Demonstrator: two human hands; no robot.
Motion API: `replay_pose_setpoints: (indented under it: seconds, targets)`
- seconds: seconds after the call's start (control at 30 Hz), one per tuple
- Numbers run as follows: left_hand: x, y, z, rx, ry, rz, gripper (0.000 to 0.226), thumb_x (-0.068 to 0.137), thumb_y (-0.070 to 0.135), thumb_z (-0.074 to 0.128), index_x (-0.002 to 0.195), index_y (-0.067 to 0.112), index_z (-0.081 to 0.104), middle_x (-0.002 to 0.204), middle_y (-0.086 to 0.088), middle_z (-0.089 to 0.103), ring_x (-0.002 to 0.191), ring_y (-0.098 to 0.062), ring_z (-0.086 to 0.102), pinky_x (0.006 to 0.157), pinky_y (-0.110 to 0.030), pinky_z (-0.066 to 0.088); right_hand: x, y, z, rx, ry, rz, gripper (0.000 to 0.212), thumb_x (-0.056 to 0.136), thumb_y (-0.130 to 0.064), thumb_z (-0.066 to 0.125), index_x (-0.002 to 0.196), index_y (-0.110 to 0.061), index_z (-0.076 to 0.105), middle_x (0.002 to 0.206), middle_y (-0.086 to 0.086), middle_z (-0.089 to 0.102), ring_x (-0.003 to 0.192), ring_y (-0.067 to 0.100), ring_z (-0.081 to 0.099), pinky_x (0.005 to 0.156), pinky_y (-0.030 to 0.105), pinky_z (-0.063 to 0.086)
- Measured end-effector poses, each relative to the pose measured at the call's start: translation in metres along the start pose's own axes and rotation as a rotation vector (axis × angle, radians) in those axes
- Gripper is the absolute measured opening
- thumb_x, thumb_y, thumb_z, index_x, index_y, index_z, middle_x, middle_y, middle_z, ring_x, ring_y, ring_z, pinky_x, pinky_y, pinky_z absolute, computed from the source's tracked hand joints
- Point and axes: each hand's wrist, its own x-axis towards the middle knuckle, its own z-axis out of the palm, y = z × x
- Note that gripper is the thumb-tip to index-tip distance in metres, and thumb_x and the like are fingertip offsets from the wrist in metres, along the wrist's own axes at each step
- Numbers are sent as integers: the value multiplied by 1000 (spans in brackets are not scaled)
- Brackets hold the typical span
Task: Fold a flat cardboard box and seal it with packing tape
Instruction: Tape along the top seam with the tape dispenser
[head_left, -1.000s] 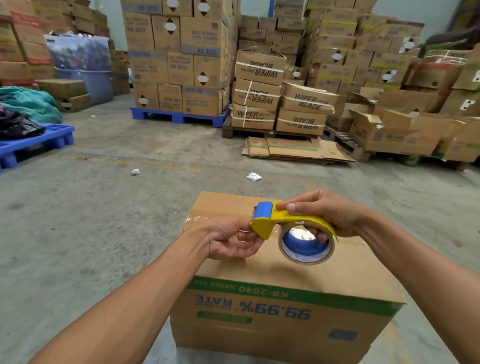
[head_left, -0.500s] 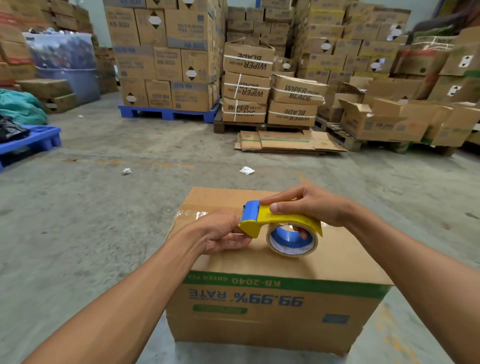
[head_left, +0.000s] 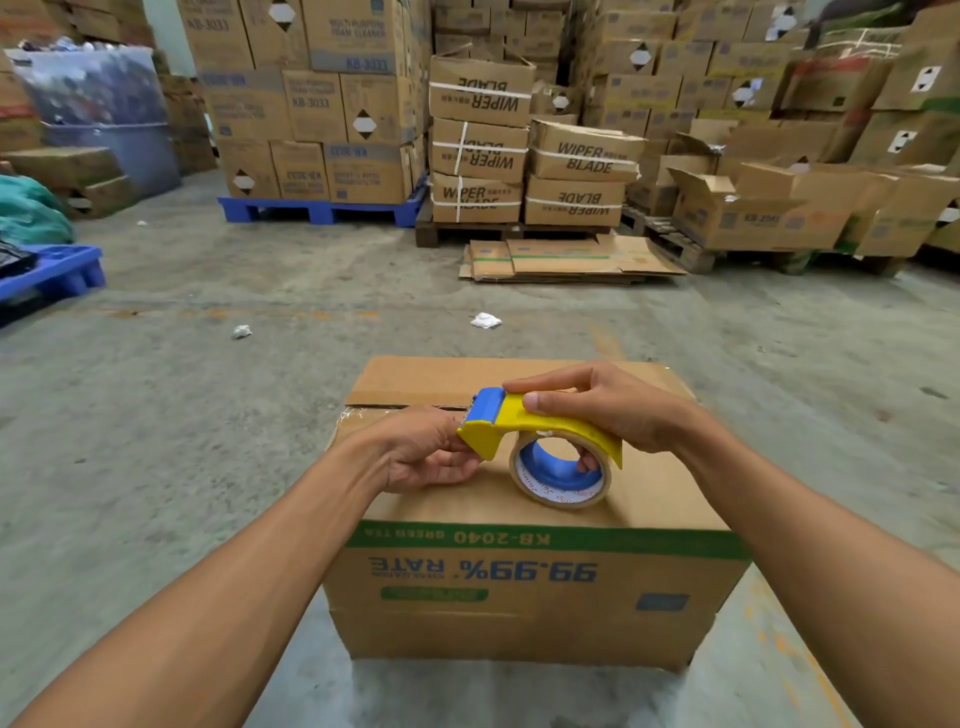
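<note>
The right hand (head_left: 608, 410) curled its fingers over the yellow dispenser (head_left: 524, 423), fingertips inside the tape roll (head_left: 558, 475). At its 9 o'clock the left hand (head_left: 421, 452) pinched at the dispenser's blue front end. Both sat on the closed box (head_left: 519, 587), standing on the floor (head_left: 156, 415).

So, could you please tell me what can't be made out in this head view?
- Left hand fingertips: hidden behind the dispenser, so whether they pinch the tape end is unclear.
- Seam on the box top: covered by both hands, so how far it is taped is unknown.
- Right hand fingers: partly hidden inside the tape roll.
- Box base: cut off from view by its front face.
</note>
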Motion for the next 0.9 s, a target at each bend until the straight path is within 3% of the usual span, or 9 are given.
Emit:
replay_pose_setpoints:
  seconds: [0.07, 0.17, 0.23, 0.3, 0.37, 0.53, 0.67, 0.77, 0.9]
  targets:
    - [-1, 1, 1, 10, 21, 23, 12, 89, -3, 61, 90, 6, 69, 78, -10, 62, 66, -15, 59, 57, -23, 57, -1, -1, 1, 18, -12, 1, 35, 94, -32, 64, 130, -31, 66, 89, 3, 75, 65, 22, 72, 59, 33, 61]
    - [-1, 2, 4, 41, 16, 43, 20, 90, -6, 57, 87, 9, 70, 74, -7, 62, 64, -14, 57, 57, -23, 57, -3, 3, 1, 77, -58, 0, 37, 97, -29, 61, 133, -28, 63, 102, 17, 74, 82, 41, 73, 66, 39, 62]
    - [-2, 2, 5, 57, 7, 42, 22, 91, -6, 55, 89, 10, 70, 75, -6, 61, 64, -14, 57, 58, -23, 57, -4, 4, 1, 128, -71, 10, 37, 97, -25, 60, 134, -24, 62, 96, 13, 75, 70, 32, 72, 58, 36, 61]
    - [-2, 2, 6, 70, -1, 35, 21, 92, -4, 55, 94, 11, 69, 78, -6, 62, 65, -14, 58, 59, -23, 58, -5, 3, 1, 164, -48, 22, 37, 97, -19, 60, 134, -19, 62, 80, -1, 74, 55, 14, 66, 49, 24, 56]
    - [-1, 0, 6, 73, -12, 24, 17, 93, -1, 56, 95, 10, 69, 82, -8, 62, 67, -15, 59, 58, -24, 58, -5, 4, 0, 159, -39, 25, 37, 96, -16, 60, 133, -16, 63, 76, -7, 73, 51, 8, 62, 45, 17, 51]
    - [0, 5, 5, 40, -14, 9, 17, 92, -5, 56, 92, 7, 67, 87, -12, 61, 67, -16, 57, 54, -23, 56, 0, -7, -7, 82, -58, 18, 35, 93, -21, 64, 128, -21, 67, 79, -2, 73, 51, 9, 59, 45, 18, 51]
    - [-4, 22, -3, 24, 38, 60, 27, 89, -11, 55, 69, 3, 66, 75, -13, 61, 65, -17, 58, 53, -22, 56, 7, -29, -14, -65, -43, -15, 35, 90, -25, 68, 124, -23, 70, 96, -6, 75, 67, 4, 68, 58, 16, 53]
    - [-9, 33, -14, 4, 86, 84, 22, 93, -8, 53, 74, 1, 61, 68, -11, 58, 62, -16, 54, 51, -21, 55, 12, -48, -20, -177, -54, -22, 43, 79, -40, 70, 120, -32, 72, 105, -8, 72, 76, 5, 68, 62, 16, 53]
    - [-15, 40, -48, -81, 196, 70, 13, 97, -4, 51, 89, -2, 61, 77, -12, 54, 63, -14, 50, 47, -19, 53, 14, -57, -29, -174, -125, 10, 46, 77, -39, 70, 123, -34, 70, 86, -4, 74, 59, 10, 64, 50, 23, 55]
